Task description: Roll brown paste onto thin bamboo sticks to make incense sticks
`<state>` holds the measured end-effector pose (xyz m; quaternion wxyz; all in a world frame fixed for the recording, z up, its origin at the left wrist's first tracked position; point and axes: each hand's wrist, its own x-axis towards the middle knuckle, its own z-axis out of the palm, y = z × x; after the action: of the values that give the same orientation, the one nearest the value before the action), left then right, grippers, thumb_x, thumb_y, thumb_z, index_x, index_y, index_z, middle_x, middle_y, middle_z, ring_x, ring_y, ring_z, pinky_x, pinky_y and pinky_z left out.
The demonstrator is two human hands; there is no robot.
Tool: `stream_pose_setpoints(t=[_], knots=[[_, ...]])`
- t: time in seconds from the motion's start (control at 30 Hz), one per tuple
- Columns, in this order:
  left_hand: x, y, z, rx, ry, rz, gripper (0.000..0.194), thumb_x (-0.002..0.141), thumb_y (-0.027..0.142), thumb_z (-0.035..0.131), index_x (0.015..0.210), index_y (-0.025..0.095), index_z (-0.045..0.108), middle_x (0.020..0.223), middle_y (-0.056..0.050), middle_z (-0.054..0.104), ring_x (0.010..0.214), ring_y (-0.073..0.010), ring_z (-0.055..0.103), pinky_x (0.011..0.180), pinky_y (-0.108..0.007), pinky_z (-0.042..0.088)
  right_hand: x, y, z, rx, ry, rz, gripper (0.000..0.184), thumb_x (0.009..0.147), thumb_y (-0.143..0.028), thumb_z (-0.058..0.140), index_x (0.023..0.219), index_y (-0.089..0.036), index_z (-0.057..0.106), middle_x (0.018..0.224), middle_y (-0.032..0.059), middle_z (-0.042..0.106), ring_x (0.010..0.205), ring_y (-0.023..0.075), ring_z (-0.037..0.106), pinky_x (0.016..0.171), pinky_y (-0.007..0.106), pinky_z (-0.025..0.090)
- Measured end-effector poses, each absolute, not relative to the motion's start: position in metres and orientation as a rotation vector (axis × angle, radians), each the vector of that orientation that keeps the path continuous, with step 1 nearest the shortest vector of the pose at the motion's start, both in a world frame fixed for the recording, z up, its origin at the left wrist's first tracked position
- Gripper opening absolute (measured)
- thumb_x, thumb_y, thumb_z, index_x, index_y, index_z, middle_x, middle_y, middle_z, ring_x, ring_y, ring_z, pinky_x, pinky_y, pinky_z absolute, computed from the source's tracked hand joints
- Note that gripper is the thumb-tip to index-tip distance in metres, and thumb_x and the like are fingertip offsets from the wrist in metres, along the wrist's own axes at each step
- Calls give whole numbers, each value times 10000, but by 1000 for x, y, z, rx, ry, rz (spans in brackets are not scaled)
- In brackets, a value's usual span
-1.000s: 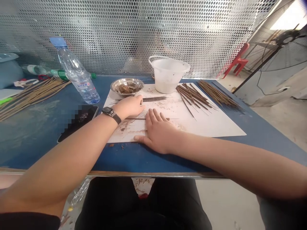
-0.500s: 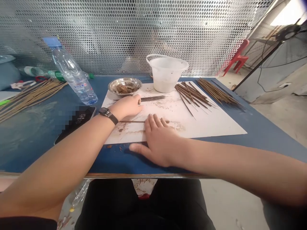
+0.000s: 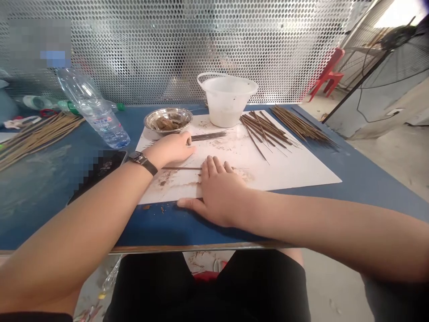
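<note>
My right hand (image 3: 223,192) lies flat, palm down, its fingers stretched over a thin brown incense stick (image 3: 182,168) on the white board (image 3: 301,172). The stick's thin end shows to the right of the fingers; the part under them is hidden. My left hand (image 3: 172,148), with a watch on the wrist, is closed, fingers curled, beside a row of thin dark sticks (image 3: 209,136). Something small and brownish shows at its fingers, too little to name. Behind it stands a metal bowl (image 3: 150,126) with brown lumps (image 3: 167,124) in it.
A white bucket (image 3: 226,105) stands at the board's back edge. Thicker brown sticks (image 3: 264,129) lie right of it, with another bundle (image 3: 300,125) beyond. To the left are a water bottle (image 3: 97,112), a phone (image 3: 100,172) and long tan sticks (image 3: 43,132). Brown crumbs dot the board.
The view has shifted slightly, so things sit a little further left. My right hand still lies flat on the incense stick, and my left hand stays closed beside the dark sticks.
</note>
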<state>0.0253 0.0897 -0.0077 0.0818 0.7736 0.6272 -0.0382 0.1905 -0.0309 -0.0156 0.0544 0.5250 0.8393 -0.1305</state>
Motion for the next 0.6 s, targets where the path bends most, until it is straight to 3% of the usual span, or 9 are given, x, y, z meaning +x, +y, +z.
stream_pose_setpoints(t=[0.3,0.47,0.6], knots=[[26,91,-8,2314,1887,-106,447,981,561,531,1279,239,615,1166,-144,788,1009,-367,731,789,-420,523,200,10,-27,1568,2627,-307,1235,991,-870,99,1705,137,121,1802,304,34,1687,476,-1,1383,615,115],[24,93,-12,2346,1882,-106,463,982,578,518,1284,241,613,1198,-152,784,1040,-375,727,809,-425,526,193,-23,-23,1613,2592,-394,1326,923,-956,213,1716,106,168,1795,304,106,1674,517,54,1356,691,180],[25,91,-10,2339,1884,-126,512,982,596,505,1337,236,585,1185,-157,783,993,-378,728,779,-431,520,194,-16,-22,1599,2545,-373,1274,957,-916,198,1720,100,109,1801,292,44,1680,498,37,1367,654,171]])
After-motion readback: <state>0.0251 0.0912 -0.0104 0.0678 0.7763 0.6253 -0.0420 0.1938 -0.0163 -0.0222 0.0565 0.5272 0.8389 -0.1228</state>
